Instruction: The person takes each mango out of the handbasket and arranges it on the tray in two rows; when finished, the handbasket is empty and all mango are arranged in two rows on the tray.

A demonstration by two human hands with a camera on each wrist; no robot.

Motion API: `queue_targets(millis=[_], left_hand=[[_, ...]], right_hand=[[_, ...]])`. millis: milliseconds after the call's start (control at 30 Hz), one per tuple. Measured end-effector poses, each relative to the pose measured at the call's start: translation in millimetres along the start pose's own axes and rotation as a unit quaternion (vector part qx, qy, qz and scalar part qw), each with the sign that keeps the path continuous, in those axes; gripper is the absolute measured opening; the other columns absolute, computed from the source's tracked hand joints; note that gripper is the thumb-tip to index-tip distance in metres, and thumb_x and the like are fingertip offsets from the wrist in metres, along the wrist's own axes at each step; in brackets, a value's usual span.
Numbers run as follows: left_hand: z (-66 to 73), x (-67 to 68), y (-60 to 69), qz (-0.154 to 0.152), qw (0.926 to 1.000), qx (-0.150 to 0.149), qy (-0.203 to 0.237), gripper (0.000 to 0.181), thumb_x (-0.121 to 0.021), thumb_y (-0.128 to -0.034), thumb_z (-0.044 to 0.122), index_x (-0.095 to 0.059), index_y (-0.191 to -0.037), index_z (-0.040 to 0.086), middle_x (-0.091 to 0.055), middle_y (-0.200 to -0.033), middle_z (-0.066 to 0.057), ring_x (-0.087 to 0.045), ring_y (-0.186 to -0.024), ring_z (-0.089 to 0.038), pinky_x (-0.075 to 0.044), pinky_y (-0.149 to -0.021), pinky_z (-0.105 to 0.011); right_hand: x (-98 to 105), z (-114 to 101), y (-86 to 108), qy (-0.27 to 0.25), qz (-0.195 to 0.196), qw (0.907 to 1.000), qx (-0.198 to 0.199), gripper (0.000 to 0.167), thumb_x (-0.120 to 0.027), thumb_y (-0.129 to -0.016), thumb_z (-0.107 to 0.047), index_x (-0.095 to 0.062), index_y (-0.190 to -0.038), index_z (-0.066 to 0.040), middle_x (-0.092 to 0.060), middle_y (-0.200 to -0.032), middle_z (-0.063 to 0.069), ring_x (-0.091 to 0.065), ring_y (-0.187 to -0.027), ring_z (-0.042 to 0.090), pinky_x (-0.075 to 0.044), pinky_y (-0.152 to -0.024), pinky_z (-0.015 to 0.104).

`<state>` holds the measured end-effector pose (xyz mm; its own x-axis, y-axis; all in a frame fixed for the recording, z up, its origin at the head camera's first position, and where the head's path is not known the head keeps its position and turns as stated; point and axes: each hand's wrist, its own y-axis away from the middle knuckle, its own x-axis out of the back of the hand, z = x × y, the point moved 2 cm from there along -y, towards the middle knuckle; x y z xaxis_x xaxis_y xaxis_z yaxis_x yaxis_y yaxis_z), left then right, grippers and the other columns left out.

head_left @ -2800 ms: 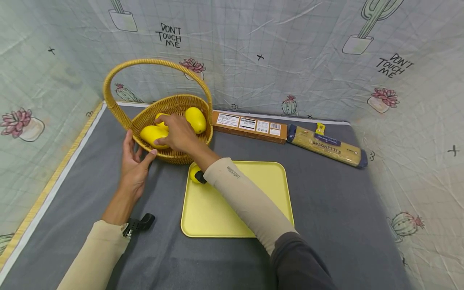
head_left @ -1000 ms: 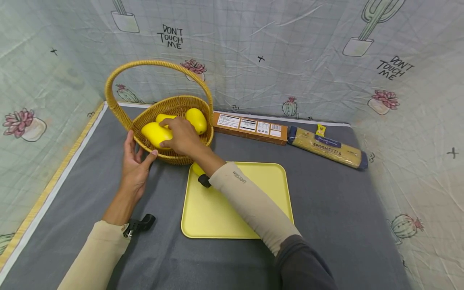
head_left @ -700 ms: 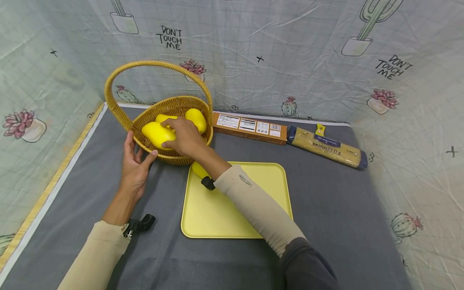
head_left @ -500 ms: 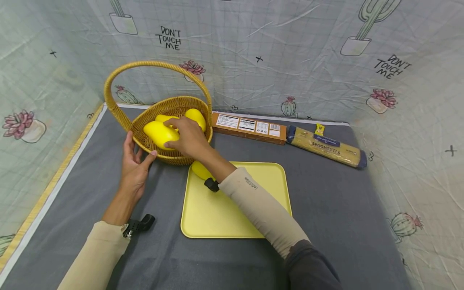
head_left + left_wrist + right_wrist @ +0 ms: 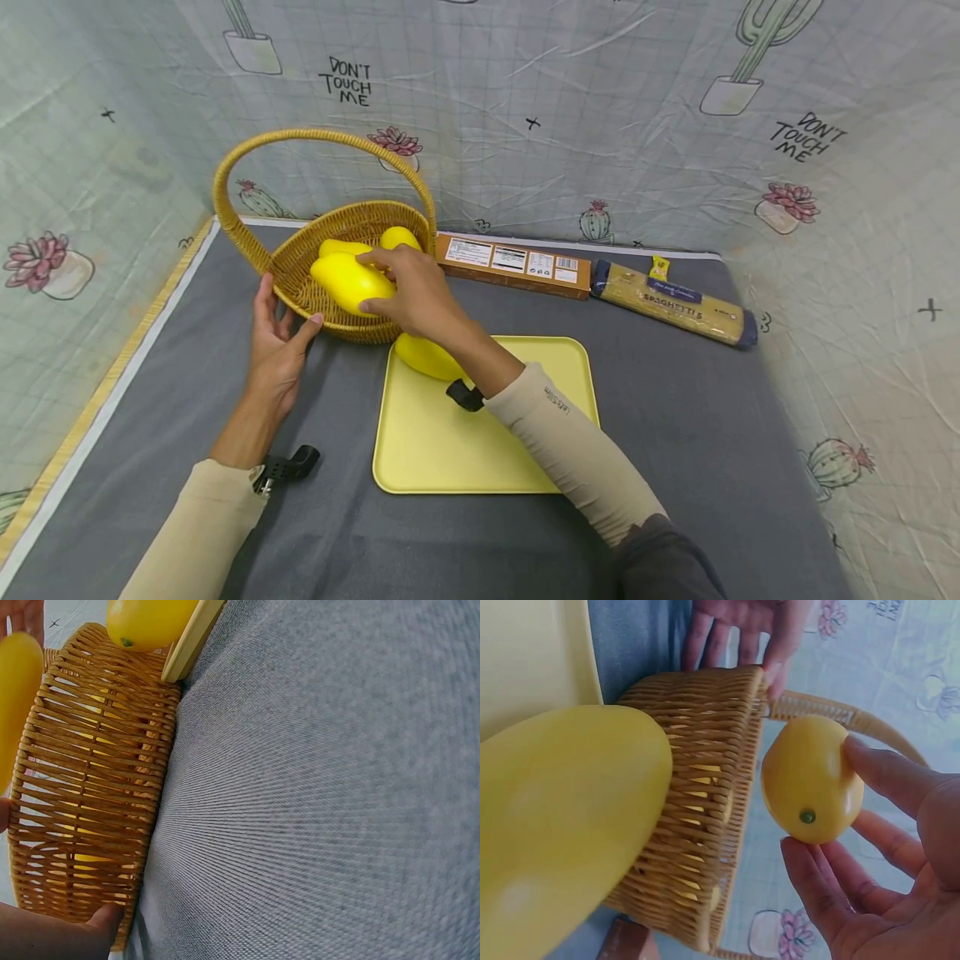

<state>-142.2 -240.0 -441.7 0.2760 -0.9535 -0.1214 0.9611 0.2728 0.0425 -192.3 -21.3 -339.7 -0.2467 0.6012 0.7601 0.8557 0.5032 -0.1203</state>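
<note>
My right hand (image 5: pixel 420 292) pinches a yellow mango (image 5: pixel 347 282) between thumb and fingers, just above the front of the wicker basket (image 5: pixel 363 218). In the right wrist view this mango (image 5: pixel 810 776) shows its green stem spot and clears the basket rim. My left hand (image 5: pixel 273 358) grips the basket's left front side, thumb at the rim and fingers along the outer wall. Two more yellow mangoes lie inside: one at the right (image 5: pixel 397 237), one behind the held one (image 5: pixel 341 247). Another mango (image 5: pixel 423 357) rests on the yellow tray (image 5: pixel 465 454), partly behind my right wrist.
A brown carton (image 5: pixel 513 265) lies along the back edge right of the basket. Farther right are a spaghetti pack (image 5: pixel 671 302) and a small yellow packet (image 5: pixel 659 267). The basket's tall handle (image 5: pixel 322 135) arches above it. Patterned cloth surrounds the grey table (image 5: pixel 675 450).
My right hand has lifted the mango and drawn it right and toward me, over the basket's front. More of the tray's mango shows. My left hand keeps its place on the basket.
</note>
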Motion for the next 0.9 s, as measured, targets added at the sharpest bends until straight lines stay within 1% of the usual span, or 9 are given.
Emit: queue_targets(millis=[167,233,400,567,733,800,900], left_hand=[[-0.5,1.2,-0.3,0.008,0.9999,0.008,-0.007,0.102,-0.069,-0.0998,-0.002,-0.008,-0.171,0.038,-0.002,-0.18,0.01,-0.01,-0.168,-0.025,-0.028,-0.132,-0.043],[-0.8,1.5,-0.4,0.01,0.9999,0.009,-0.006,0.102,-0.068,-0.0999,-0.003,-0.008,-0.171,0.039,-0.002,-0.18,0.01,-0.011,-0.168,-0.025,-0.028,-0.132,-0.042],[-1.4,1.3,-0.2,0.01,0.9999,0.007,-0.001,0.102,-0.068,-0.0998,-0.005,-0.009,-0.171,0.038,-0.003,-0.18,0.01,-0.011,-0.167,-0.025,-0.031,-0.13,-0.038],[-1.4,0.1,0.3,0.002,1.0,-0.005,0.007,0.101,-0.067,-0.1001,-0.005,-0.009,-0.171,0.036,-0.003,-0.18,0.008,-0.01,-0.168,-0.026,-0.034,-0.129,-0.034],[-1.4,-0.5,1.1,-0.001,0.9998,-0.012,0.012,0.1,-0.066,-0.0999,-0.006,-0.01,-0.171,0.035,-0.004,-0.18,0.007,-0.011,-0.167,-0.026,-0.037,-0.126,-0.03],[-1.4,-0.5,1.2,-0.002,0.9998,-0.014,0.012,0.1,-0.066,-0.0999,-0.007,-0.01,-0.171,0.035,-0.004,-0.18,0.007,-0.011,-0.167,-0.027,-0.039,-0.124,-0.028],[-1.2,-0.4,1.5,-0.004,0.9998,-0.014,0.011,0.1,-0.065,-0.1002,-0.007,-0.009,-0.171,0.035,-0.004,-0.18,0.007,-0.011,-0.168,-0.027,-0.041,-0.122,-0.025]], right_hand=[[7.4,1.0,12.5,-0.009,0.001,0.9999,0.004,0.062,-0.087,-0.091,-0.029,-0.065,-0.147,-0.019,-0.068,-0.121,0.002,-0.061,-0.106,0.02,-0.048,-0.087,0.029],[10.1,1.6,17.2,-0.01,0.0,0.9999,0.004,0.062,-0.087,-0.091,-0.029,-0.065,-0.148,-0.02,-0.068,-0.121,0.002,-0.06,-0.106,0.019,-0.047,-0.088,0.029],[17.7,4.7,29.9,-0.016,0.0,0.9999,0.003,0.062,-0.087,-0.091,-0.028,-0.065,-0.148,-0.021,-0.068,-0.127,0.002,-0.06,-0.111,0.02,-0.048,-0.094,0.032],[26.0,11.0,43.8,-0.022,0.01,0.9997,0.002,0.063,-0.089,-0.089,-0.027,-0.065,-0.147,-0.022,-0.068,-0.126,0.002,-0.062,-0.109,0.019,-0.05,-0.093,0.033],[33.5,17.9,56.7,-0.027,0.01,0.9996,-0.001,0.063,-0.089,-0.088,-0.025,-0.066,-0.147,-0.022,-0.067,-0.134,0.001,-0.064,-0.11,0.019,-0.054,-0.095,0.034],[36.6,20.4,61.1,-0.034,0.007,0.9994,-0.004,0.063,-0.089,-0.088,-0.023,-0.066,-0.147,-0.022,-0.065,-0.138,0.001,-0.066,-0.112,0.02,-0.057,-0.096,0.035],[41.1,24.8,67.4,-0.046,0.002,0.9989,0.0,0.063,-0.089,-0.088,-0.02,-0.066,-0.147,-0.02,-0.065,-0.141,0.004,-0.068,-0.116,0.023,-0.06,-0.098,0.038]])
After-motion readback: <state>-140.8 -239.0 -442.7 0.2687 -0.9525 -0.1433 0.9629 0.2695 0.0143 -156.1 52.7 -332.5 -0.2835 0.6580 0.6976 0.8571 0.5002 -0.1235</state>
